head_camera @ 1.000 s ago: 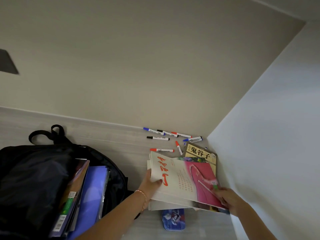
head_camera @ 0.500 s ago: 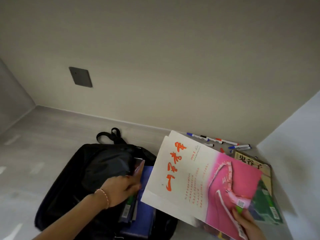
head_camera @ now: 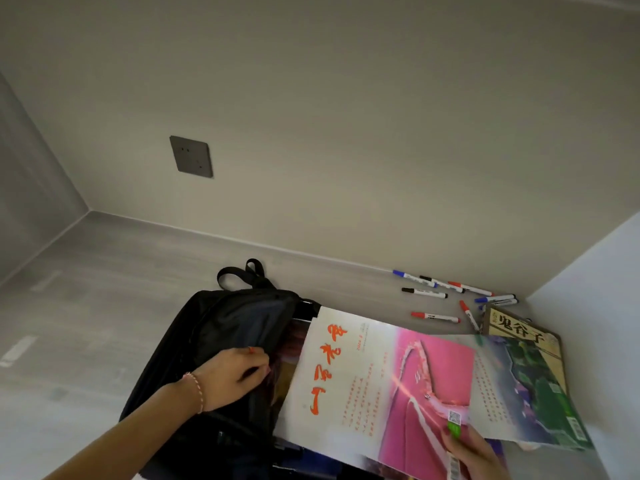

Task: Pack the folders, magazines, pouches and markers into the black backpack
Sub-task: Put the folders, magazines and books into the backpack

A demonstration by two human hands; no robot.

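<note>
- Head view: left hand (head_camera: 230, 377), fingers (head_camera: 258, 356) clamped on the black backpack (head_camera: 221, 327) flap, holds it open; right hand (head_camera: 472, 452) pinches the magazine (head_camera: 374, 379) over the mouth
- Slide spine-first, flap wide; markers (head_camera: 446, 296) lie on the floor

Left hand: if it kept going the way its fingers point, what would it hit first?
The left hand grips the black backpack flap, fingers pointing right. Straight on, it would likely meet the dark items standing inside the opening, then the white-and-pink magazine in the right hand; depth is unclear.
</note>
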